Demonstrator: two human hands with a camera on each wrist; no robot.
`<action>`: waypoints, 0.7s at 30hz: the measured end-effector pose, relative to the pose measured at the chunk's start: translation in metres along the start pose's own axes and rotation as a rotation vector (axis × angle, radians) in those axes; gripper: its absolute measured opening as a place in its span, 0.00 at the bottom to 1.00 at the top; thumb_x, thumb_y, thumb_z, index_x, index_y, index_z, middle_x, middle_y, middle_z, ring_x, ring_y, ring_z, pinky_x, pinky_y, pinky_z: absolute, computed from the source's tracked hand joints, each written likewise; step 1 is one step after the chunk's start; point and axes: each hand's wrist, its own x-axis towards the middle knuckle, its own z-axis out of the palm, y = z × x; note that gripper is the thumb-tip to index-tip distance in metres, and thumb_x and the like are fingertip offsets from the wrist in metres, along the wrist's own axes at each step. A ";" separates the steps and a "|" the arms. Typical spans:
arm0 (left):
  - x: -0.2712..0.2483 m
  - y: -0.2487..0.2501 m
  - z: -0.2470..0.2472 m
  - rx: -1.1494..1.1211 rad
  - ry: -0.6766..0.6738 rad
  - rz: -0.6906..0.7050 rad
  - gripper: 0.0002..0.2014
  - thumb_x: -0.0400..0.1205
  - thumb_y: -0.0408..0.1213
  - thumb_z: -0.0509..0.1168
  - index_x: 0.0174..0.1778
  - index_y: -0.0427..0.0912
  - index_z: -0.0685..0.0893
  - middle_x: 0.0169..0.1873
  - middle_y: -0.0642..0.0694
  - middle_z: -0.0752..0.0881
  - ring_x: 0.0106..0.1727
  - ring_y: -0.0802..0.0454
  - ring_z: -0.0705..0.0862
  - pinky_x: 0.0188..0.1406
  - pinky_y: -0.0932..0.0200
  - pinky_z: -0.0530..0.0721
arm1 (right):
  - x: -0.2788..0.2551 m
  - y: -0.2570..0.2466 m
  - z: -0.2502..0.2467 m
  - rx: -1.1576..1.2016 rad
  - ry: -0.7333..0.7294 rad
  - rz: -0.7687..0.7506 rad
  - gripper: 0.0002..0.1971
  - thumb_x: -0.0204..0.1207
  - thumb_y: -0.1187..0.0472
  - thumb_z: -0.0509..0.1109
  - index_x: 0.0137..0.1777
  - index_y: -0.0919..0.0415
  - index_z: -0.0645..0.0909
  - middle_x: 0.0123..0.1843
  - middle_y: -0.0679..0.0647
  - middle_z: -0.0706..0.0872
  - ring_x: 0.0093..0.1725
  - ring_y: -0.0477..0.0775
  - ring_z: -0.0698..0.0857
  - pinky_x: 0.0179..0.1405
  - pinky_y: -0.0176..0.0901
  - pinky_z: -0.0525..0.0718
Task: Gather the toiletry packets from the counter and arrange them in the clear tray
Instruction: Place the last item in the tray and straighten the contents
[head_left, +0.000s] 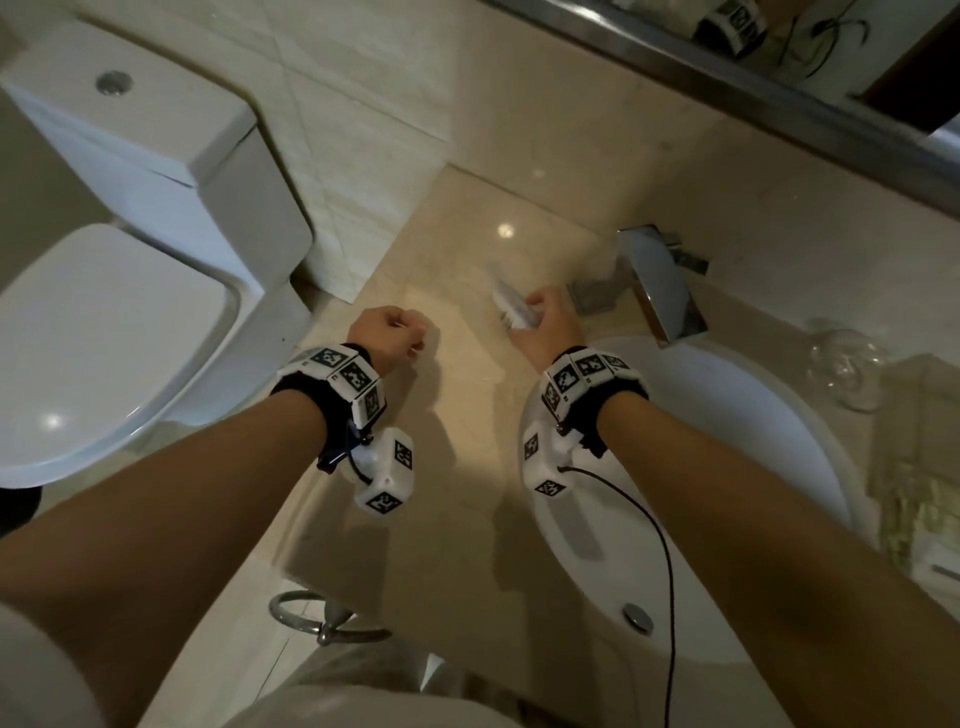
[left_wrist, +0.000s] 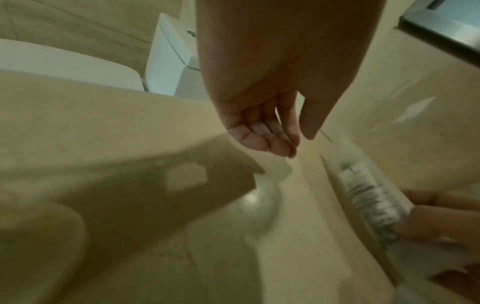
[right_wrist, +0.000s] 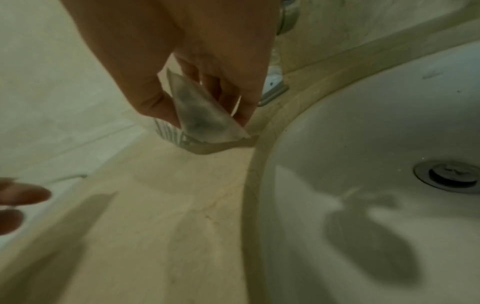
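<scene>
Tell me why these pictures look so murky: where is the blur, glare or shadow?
Head view: dim light, bright glare spots on the counter, straight edges bowed by the wide lens. Left wrist view: the left hand is fairly sharp, its dark shadow crosses the counter, and the packets are smeared. Right wrist view: the right hand pinching the packets is soft, and shadows fall into the sink.
</scene>
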 end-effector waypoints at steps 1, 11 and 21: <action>-0.002 0.005 0.004 -0.038 -0.022 -0.008 0.10 0.80 0.32 0.65 0.32 0.42 0.77 0.32 0.39 0.82 0.14 0.64 0.79 0.14 0.74 0.76 | -0.004 0.000 -0.002 0.070 -0.023 -0.010 0.20 0.74 0.65 0.71 0.64 0.64 0.72 0.50 0.53 0.78 0.48 0.53 0.79 0.46 0.41 0.78; -0.042 0.066 0.089 -0.286 -0.179 -0.069 0.31 0.76 0.54 0.67 0.66 0.34 0.74 0.42 0.42 0.85 0.36 0.49 0.85 0.33 0.59 0.84 | -0.060 0.026 -0.068 0.419 -0.130 -0.039 0.18 0.73 0.73 0.69 0.63 0.72 0.78 0.55 0.65 0.84 0.50 0.55 0.82 0.38 0.30 0.79; -0.098 0.083 0.187 -0.235 -0.289 0.079 0.08 0.74 0.35 0.72 0.35 0.42 0.79 0.12 0.53 0.80 0.12 0.61 0.74 0.15 0.71 0.76 | -0.113 0.116 -0.166 0.765 -0.296 0.222 0.05 0.80 0.70 0.63 0.53 0.62 0.77 0.42 0.54 0.83 0.39 0.50 0.83 0.33 0.39 0.85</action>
